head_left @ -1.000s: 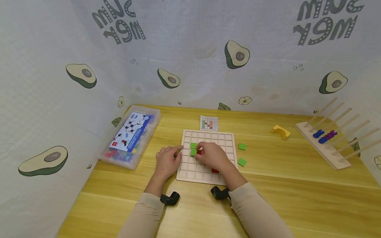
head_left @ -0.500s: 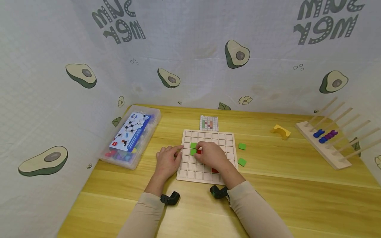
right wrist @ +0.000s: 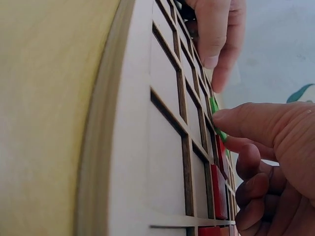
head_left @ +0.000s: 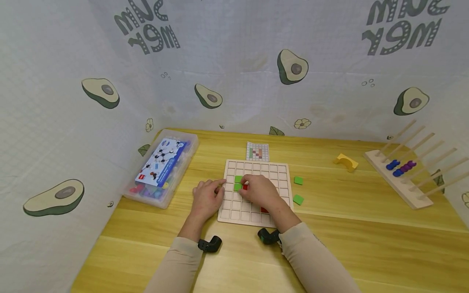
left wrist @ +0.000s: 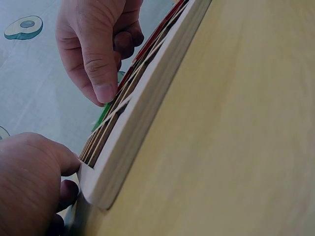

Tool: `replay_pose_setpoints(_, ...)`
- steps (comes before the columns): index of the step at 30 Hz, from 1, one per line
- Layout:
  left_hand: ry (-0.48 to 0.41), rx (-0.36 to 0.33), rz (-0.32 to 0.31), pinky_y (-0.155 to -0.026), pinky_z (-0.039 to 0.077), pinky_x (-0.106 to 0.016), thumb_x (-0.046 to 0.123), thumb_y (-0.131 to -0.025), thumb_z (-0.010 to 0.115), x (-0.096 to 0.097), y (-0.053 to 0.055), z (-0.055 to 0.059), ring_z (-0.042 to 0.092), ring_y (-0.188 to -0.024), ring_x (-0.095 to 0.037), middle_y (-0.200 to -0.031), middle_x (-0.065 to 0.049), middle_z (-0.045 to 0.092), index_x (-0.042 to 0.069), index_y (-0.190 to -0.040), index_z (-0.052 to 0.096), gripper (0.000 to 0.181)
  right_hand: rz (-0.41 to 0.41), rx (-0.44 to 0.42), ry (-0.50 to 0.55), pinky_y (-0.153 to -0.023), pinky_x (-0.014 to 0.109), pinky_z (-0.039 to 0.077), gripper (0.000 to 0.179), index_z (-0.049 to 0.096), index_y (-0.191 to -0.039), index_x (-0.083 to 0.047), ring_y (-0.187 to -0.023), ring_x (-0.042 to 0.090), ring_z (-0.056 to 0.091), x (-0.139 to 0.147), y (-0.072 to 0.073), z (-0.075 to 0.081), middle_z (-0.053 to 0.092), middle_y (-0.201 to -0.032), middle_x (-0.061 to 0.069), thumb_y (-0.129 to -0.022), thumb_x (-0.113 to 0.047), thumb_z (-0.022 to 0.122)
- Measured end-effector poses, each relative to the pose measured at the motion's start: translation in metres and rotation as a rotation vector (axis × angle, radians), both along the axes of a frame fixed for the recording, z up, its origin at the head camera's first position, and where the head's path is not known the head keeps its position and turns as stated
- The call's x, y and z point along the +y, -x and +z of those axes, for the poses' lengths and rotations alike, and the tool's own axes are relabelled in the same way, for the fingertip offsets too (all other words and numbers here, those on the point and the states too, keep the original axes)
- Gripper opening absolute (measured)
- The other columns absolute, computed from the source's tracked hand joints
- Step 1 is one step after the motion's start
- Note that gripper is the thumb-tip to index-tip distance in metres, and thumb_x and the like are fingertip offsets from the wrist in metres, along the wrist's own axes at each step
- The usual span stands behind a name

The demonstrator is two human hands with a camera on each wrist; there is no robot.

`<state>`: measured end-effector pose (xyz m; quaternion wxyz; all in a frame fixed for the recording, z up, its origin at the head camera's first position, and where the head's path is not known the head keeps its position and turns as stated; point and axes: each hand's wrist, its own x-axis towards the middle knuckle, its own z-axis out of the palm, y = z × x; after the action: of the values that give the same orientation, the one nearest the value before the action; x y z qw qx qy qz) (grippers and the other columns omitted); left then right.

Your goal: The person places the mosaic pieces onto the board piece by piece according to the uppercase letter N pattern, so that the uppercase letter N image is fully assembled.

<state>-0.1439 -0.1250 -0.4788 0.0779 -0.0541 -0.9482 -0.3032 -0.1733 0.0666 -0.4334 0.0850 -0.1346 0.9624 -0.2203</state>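
Note:
A pale wooden grid board lies flat in the middle of the table. My right hand reaches over it from the right, thumb and index finger pinching a green square tile down at the grid. Another green tile sits in the cell just beyond. Right of the pinched one is a red tile, partly under my fingers; another red tile shows beside the right wrist. My left hand rests at the board's left edge, index finger extended onto the rim, its fingers relaxed.
A printed pattern card lies behind the board. Two loose green tiles, a far one and a near one, lie to its right. Farther right are a yellow arch block and a peg rack. A plastic case stands left.
My right hand has shifted very slightly left, and the nearer green tile lies a little straighter in the grid. The left hand has stayed in place.

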Motion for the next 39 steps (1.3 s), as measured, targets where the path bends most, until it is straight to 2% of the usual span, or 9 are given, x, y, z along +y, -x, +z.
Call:
replay_pose_setpoints(4, -0.006, 0.003, -0.001, -0.079, 0.03, -0.04, 0.025, -0.101, 0.061, 0.0, -0.001, 0.001, 0.049, -0.084, -0.022, -0.084, 0.001, 0.063, 0.022, -0.129, 0.072, 0.031, 0.001, -0.006, 0.024, -0.059, 0.028, 0.042, 0.027, 0.074, -0.112, -0.013, -0.064, 0.014, 0.055, 0.001, -0.001, 0.001, 0.068, -0.077, -0.001, -0.09, -0.028, 0.076)
replay_pose_setpoints(9, -0.009, 0.015, 0.002, -0.078, 0.031, -0.04, 0.024, -0.1, 0.061, 0.001, -0.001, 0.002, 0.049, -0.083, -0.021, -0.083, 0.001, 0.064, 0.022, -0.128, 0.073, 0.03, -0.018, -0.057, 0.15, -0.054, 0.028, 0.04, 0.03, 0.073, -0.116, -0.013, -0.057, 0.014, 0.052, 0.007, -0.003, 0.008, 0.062, -0.071, -0.001, -0.09, -0.028, 0.077)
replay_pose_setpoints(16, -0.024, 0.032, 0.002, -0.078, 0.031, -0.04, 0.023, -0.1, 0.062, 0.002, -0.002, 0.003, 0.049, -0.082, -0.021, -0.082, 0.001, 0.064, 0.021, -0.127, 0.074, 0.03, -0.059, -0.106, 0.224, -0.056, 0.029, 0.041, 0.036, 0.07, -0.124, -0.015, -0.059, 0.016, 0.052, 0.03, -0.008, 0.016, 0.06, -0.076, 0.001, -0.092, -0.031, 0.076)
replay_pose_setpoints(24, -0.016, 0.023, 0.007, -0.079, 0.031, -0.039, 0.024, -0.1, 0.061, 0.002, -0.002, 0.002, 0.049, -0.083, -0.02, -0.084, 0.002, 0.065, 0.022, -0.128, 0.073, 0.03, -0.114, -0.144, 0.271, -0.06, 0.031, 0.04, 0.042, 0.066, -0.13, -0.01, -0.067, 0.019, 0.05, 0.083, -0.005, 0.011, 0.058, -0.081, 0.005, -0.093, -0.028, 0.074)
replay_pose_setpoints(28, -0.023, 0.023, 0.002, -0.079, 0.03, -0.039, 0.024, -0.1, 0.062, 0.002, -0.002, 0.002, 0.048, -0.081, -0.02, -0.083, 0.001, 0.065, 0.021, -0.127, 0.074, 0.03, -0.185, -0.156, 0.259, -0.059, 0.031, 0.04, 0.047, 0.062, -0.135, -0.009, -0.067, 0.02, 0.05, 0.118, -0.003, 0.008, 0.058, -0.085, 0.006, -0.095, -0.031, 0.071)
replay_pose_setpoints(33, -0.019, 0.024, 0.003, -0.079, 0.031, -0.039, 0.024, -0.1, 0.061, 0.002, -0.002, 0.002, 0.049, -0.082, -0.02, -0.084, 0.002, 0.066, 0.022, -0.128, 0.073, 0.03, -0.267, -0.13, 0.235, -0.063, 0.032, 0.039, 0.05, 0.059, -0.139, -0.008, -0.072, 0.021, 0.049, 0.156, -0.002, 0.001, 0.055, -0.088, 0.007, -0.097, -0.032, 0.069)
replay_pose_setpoints(39, -0.019, 0.021, 0.012, -0.08, 0.031, -0.039, 0.024, -0.1, 0.061, 0.002, -0.002, 0.002, 0.049, -0.084, -0.02, -0.083, 0.003, 0.065, 0.022, -0.128, 0.074, 0.031, -0.295, -0.102, 0.209, -0.069, 0.032, 0.039, 0.051, 0.06, -0.137, -0.004, -0.076, 0.02, 0.049, 0.178, -0.001, -0.01, 0.056, -0.089, 0.006, -0.097, -0.034, 0.069)
